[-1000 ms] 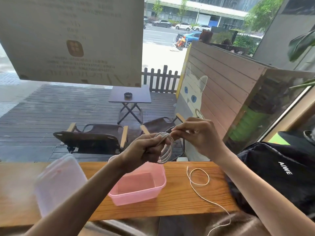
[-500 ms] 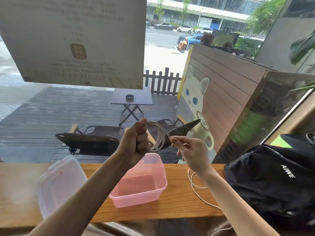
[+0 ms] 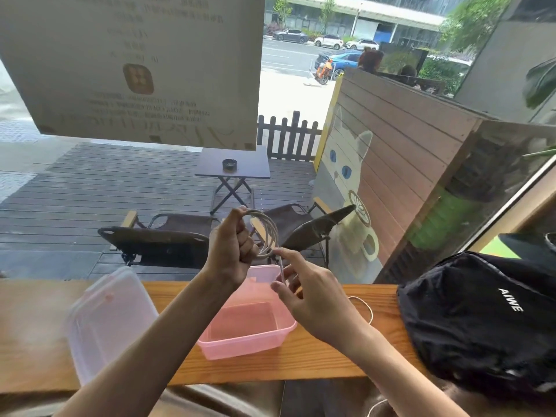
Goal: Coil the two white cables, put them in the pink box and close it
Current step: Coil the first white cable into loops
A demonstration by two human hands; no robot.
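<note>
left hand (image 3: 231,251) raised above the counter (image 3: 316,356), forearm coming up from the lower left, wrist bent, fist closed on the coil (image 3: 266,233) of white cable; the loops stick out from the thumb side of the fist, up and to its right. right hand (image 3: 313,299) sits just right of and below the left, forearm coming in from the lower right, fingers half spread; index finger reaches up-left to the bottom of the coil, and the loose strand runs down from there along the index finger and thumb, which seem to pinch it, though the exact contact is blurred. hands nearly touching at the coil. box (image 3: 249,323), pink, open, directly under both hands on the counter, partly hidden by the left wrist and right fingers, nothing visible inside. lid (image 3: 111,320), clear, lying left of the left forearm, just beside the box. second cable (image 3: 365,308) loose on the counter just right of the right wrist, a loop showing, and more of a white strand below the counter edge under the right forearm. black bag (image 3: 487,320) further right of the right arm, at the counter end.
</note>
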